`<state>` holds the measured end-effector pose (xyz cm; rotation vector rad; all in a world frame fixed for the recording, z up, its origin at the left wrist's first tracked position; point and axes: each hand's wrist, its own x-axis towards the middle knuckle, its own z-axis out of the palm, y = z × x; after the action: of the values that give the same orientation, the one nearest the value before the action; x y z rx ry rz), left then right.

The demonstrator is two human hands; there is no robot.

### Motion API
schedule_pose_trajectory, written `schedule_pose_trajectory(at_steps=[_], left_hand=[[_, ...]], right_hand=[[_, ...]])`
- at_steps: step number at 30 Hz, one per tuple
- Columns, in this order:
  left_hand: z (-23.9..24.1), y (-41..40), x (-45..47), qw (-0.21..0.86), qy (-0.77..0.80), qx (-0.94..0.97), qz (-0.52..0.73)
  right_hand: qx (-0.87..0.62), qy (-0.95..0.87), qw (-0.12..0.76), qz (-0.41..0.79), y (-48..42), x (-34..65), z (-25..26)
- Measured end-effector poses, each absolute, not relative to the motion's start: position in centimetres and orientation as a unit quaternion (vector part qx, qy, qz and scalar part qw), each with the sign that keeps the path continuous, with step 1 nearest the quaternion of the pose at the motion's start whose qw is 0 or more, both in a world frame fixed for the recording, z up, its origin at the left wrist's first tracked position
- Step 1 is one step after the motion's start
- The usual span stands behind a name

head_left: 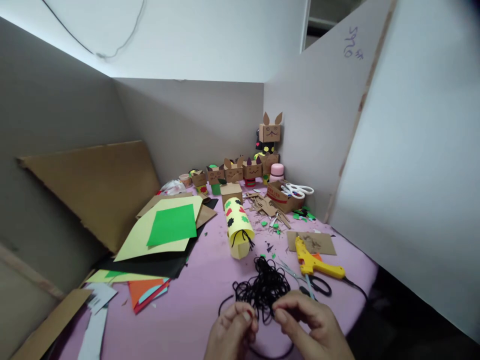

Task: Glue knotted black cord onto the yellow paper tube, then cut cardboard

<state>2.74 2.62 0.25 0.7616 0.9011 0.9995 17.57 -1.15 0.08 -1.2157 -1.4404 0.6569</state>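
Fingers of my left hand [231,334] and right hand [313,327] pinch the black cord [264,285]. I fear a tug would knot it tighter.

- My left hand [230,334] sits low at the bottom edge of view, just left of centre, with its back turned up toward me.
- Its fingers [245,316] are curled in, and thumb and forefinger press together in a tight pinch pointing right.
- My right hand [313,325] lies level with it and just beside it, coming in from the lower right.
- Its thumb [282,316] meets the forefinger in a pinch pointing left, the other fingers loosely bent behind.
- The two pinches sit nearly tip to tip.
- Both wrists are cut off by the lower edge.
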Motion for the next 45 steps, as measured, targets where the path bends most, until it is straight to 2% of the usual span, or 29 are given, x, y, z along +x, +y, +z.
schedule_pose_trajectory(at_steps=[4,7,14,28,32,39,42,45], left_hand=[[0.9,0.9,2.9,0.713,0.402,0.328,0.472],[1.4,-0.4,2.9,0.711,0.402,0.33,0.473],[1.9,-2.9,3.3,0.702,0.393,0.36,0.472],[0.4,-4.2,3.5,0.666,0.389,0.433,0.467],[0.4,-4.1,3.1,0.617,0.422,0.447,0.491],[1.4,-5.1,2.6,0.554,0.445,0.516,0.478],[1.5,-5.3,2.7,0.564,0.444,0.507,0.477],[1.3,-5.3,2.7,0.633,0.418,0.45,0.472]], right_hand=[[-0.494,-0.534,0.557,0.4,-2.5,16.1,-0.5],[-0.473,-0.514,0.563,0.442,-3.5,15.6,-0.4],[-0.485,-0.523,0.595,0.37,-5.8,15.6,-0.7],[-0.436,-0.559,0.635,0.308,-7.6,14.8,-0.4],[-0.453,-0.59,0.62,0.25,-7.1,15.0,-0.7],[-0.478,-0.648,0.59,0.06,-6.7,15.1,-0.7],[-0.473,-0.666,0.575,-0.044,-6.7,15.1,-0.6],[-0.439,-0.674,0.58,-0.126,-6.6,15.2,-0.5]])
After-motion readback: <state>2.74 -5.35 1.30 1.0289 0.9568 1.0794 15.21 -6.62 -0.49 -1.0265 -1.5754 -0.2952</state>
